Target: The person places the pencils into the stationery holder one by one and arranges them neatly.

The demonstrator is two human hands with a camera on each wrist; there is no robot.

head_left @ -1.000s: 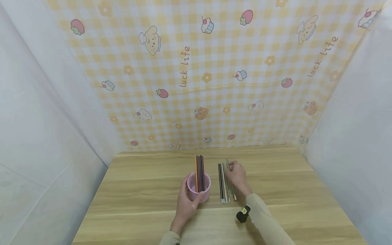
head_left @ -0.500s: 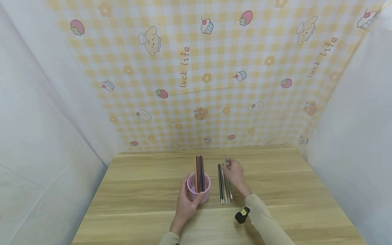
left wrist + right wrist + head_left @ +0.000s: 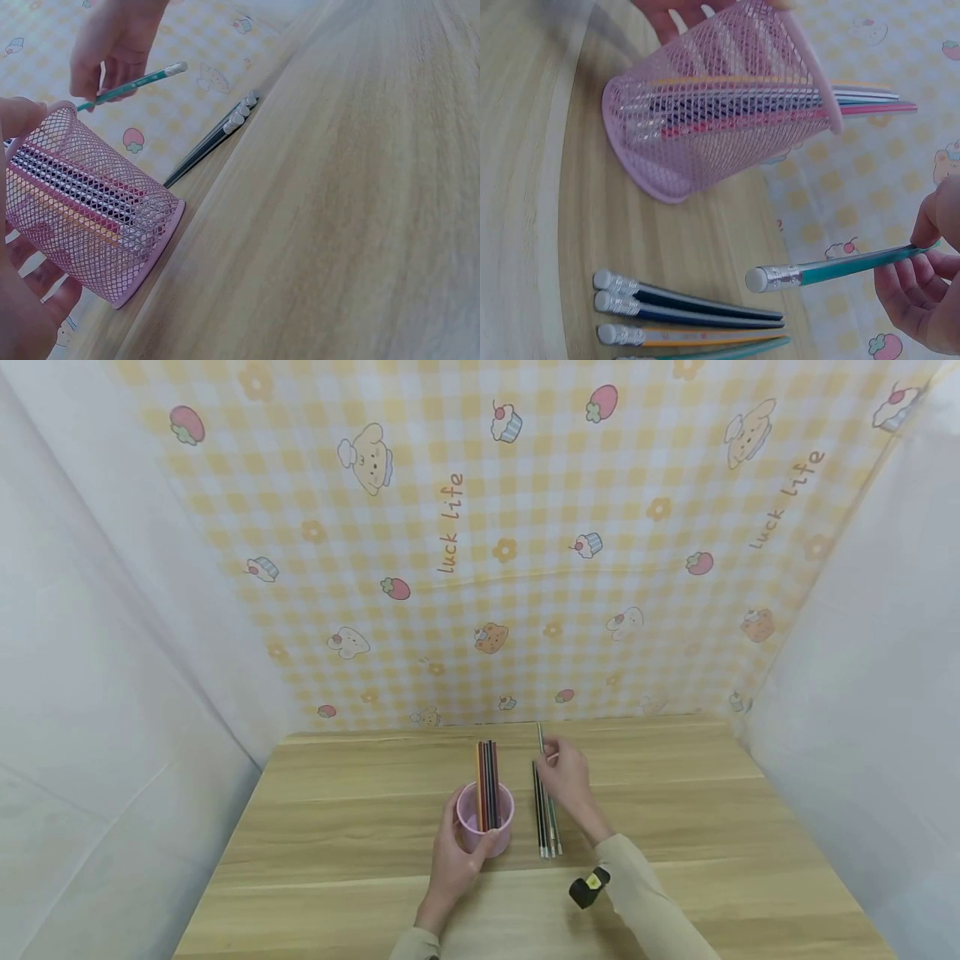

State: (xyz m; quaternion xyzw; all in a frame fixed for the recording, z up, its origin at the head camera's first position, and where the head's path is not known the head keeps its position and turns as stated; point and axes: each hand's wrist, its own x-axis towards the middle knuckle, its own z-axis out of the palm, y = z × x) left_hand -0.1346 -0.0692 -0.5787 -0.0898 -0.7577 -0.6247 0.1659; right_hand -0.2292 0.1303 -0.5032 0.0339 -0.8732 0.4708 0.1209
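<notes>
My left hand (image 3: 455,864) grips a pink mesh pencil cup (image 3: 705,169) around its side, thumb at the rim. Several pencils (image 3: 487,781), orange, red and dark, stand in the cup and lean against its wall. To the right, my right hand (image 3: 566,777) pinches a teal pencil (image 3: 847,265) near its far end. Its white eraser end points back toward me, raised over the table in the right wrist view. Below it lie several pencils (image 3: 542,827) side by side, black, orange and teal, with their eraser ends toward me.
The wooden table (image 3: 337,835) reaches back to a yellow checked cloth (image 3: 540,602) with cartoon prints. White sheets (image 3: 862,693) hang at both sides. A small black device (image 3: 588,889) sits at the right sleeve's cuff.
My right hand has moved left and away from me, drawing the teal pencil along and lifting it off the row. My left hand and the cup have stayed in place.
</notes>
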